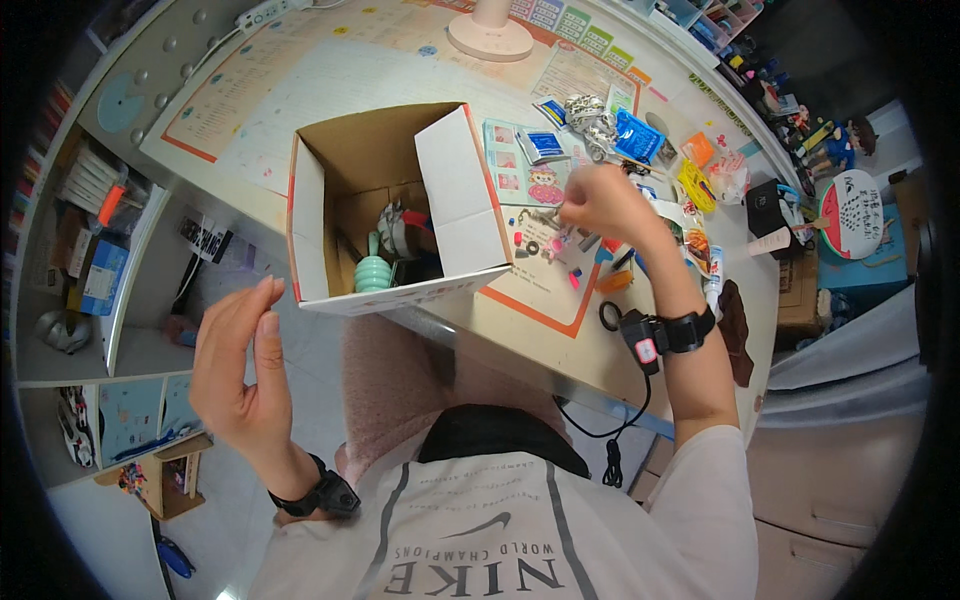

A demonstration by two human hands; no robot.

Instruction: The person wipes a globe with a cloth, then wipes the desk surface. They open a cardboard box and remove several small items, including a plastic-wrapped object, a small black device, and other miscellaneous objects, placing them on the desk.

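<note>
My left hand (240, 367) hangs in the air beside the desk's front edge, fingers together and thumb slightly away. Nothing shows in it. To its right, an open cardboard box (386, 300) with white flaps sits over the desk edge. Inside are a mint-green ribbed object with a handle (373, 270) and a silver metallic item (394, 229). My right hand (607, 199) is over the desk with curled fingers pointing down at small loose bits. Its fingertips are by a small silvery item (544, 217); whether they pinch anything is hidden. A pink trinket (556, 245) lies just below.
Blue-and-white packets (541, 145), a bundled patterned cord (592, 120), a yellow cable (697, 184) and a white tube (715, 270) crowd the desk's right side. A lamp base (491, 37) stands at the back. Shelves (142, 277) flank the left. A black cable (637, 409) hangs near my right arm.
</note>
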